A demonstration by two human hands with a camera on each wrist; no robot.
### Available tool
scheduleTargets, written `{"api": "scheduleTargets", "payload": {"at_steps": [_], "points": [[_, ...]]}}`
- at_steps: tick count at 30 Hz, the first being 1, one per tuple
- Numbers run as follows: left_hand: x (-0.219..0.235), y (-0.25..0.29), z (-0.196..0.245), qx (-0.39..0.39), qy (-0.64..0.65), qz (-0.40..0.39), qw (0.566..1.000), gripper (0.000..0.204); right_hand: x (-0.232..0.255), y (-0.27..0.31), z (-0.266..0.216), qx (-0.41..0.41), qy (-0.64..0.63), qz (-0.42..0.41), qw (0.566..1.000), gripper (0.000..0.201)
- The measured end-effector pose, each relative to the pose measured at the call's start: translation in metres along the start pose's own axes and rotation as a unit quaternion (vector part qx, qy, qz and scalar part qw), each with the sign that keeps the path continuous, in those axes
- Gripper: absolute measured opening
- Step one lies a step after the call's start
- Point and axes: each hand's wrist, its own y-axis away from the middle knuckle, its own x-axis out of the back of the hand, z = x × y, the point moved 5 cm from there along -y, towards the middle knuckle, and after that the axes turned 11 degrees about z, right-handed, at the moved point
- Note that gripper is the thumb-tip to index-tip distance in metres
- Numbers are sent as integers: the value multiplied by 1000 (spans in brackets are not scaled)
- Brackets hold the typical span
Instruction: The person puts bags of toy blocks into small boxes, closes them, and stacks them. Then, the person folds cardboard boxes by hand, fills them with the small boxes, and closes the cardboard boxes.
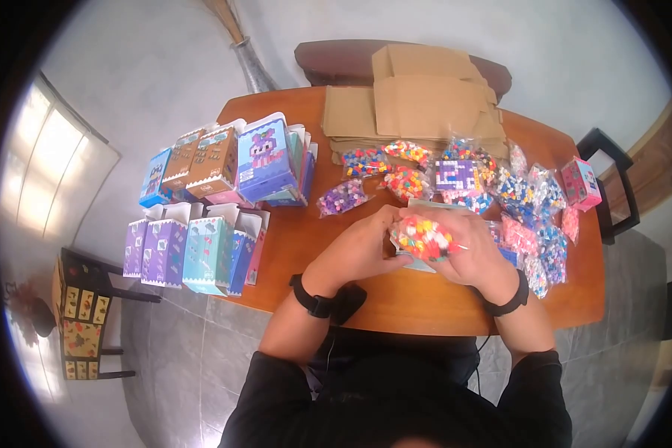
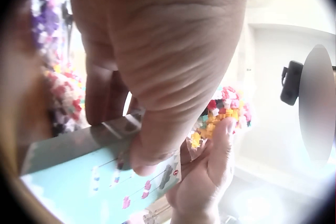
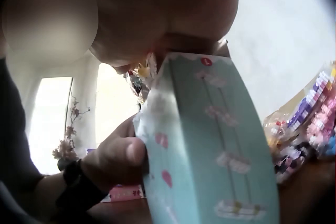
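A mint-green printed carton (image 2: 79, 187) stands upright on the table in front of the person, mostly covered by the hands in the head view. My left hand (image 1: 369, 243) grips its side, thumb on one printed face in the left wrist view. In my right hand (image 1: 470, 250) is a clear bag of small multicoloured toy bricks (image 1: 425, 237), held at the carton's top. The right wrist view shows the carton's printed faces (image 3: 226, 145) and the left thumb pressed against one edge. Part of the bag is hidden behind the right palm there.
Printed cartons (image 1: 261, 157) stand in two groups at the left. Flattened brown cardboard (image 1: 425, 104) is stacked at the back. Several bags of bricks (image 1: 407, 183) lie behind the hands and to the right, near a pink box (image 1: 580, 183). A black object (image 1: 349, 302) lies at the front edge.
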Motion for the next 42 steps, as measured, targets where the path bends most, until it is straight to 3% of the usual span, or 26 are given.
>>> {"api": "scheduleTargets", "payload": {"at_steps": [3, 7, 10, 13, 15, 17, 20, 22, 25, 28, 30, 31, 33, 34, 37, 38, 39, 40, 42], "points": [[1, 1, 1, 6, 0, 3, 1000, 56, 5, 3, 3, 33, 32, 16, 999, 49], [0, 3, 0, 64, 26, -13, 998, 55, 12, 6, 3, 29, 24, 50, 998, 43], [1, 2, 1, 29, 24, -3, 999, 54, 24, 8, 2, -5, -4, 62, 998, 43], [1, 1, 2, 54, 21, -18, 998, 53, 25, 17, 10, 8, -21, 69, 997, 50], [1, 0, 3, 31, 10, -7, 999, 53, 22, 30, 24, -91, -75, 108, 987, 60], [2, 0, 6, 9, -1, 4, 1000, 52, 24, 32, 25, -99, -66, 102, 988, 63], [0, 0, 4, 47, 4, -18, 999, 52, 32, 28, 15, -121, -55, 77, 988, 66], [-6, 4, -5, 114, 45, -47, 991, 55, 34, 27, 11, -137, -56, 59, 987, 65], [-4, 3, 0, 58, 45, -15, 997, 53, 34, 31, 15, -159, -49, 57, 984, 67], [-2, 1, 4, 36, 9, -2, 999, 54, 27, 33, 20, -116, 1, 36, 993, 65], [-3, 0, 2, 54, 28, -15, 998, 56, 27, 30, 15, -90, -115, 100, 984, 60], [-4, 1, 0, 73, 47, -25, 996, 58, 29, 29, 16, -91, -115, 100, 984, 60], [-3, 1, 2, 70, 33, -24, 997, 60, 36, 25, 13, -16, 8, 105, 994, 55], [-3, 1, 3, 67, 21, -23, 997, 62, 36, 25, 14, -16, 8, 105, 994, 55], [-5, 4, -7, 69, 41, -15, 997, 76, 37, 28, 23, -49, -4, 121, 991, 57], [-7, 4, -8, 70, 40, -17, 997, 76, 33, 35, 38, -195, -163, 99, 962, 59], [-7, 3, -7, 61, 81, 13, 995, 86, 25, 43, 48, -331, -314, 73, 887, 62], [-5, 1, -6, 52, 121, 42, 990, 96, 23, 40, 42, -334, -353, 69, 871, 66], [-5, 0, -4, 47, 141, 37, 988, 94, 11, 44, 47, -300, -350, 59, 885, 66]]}}
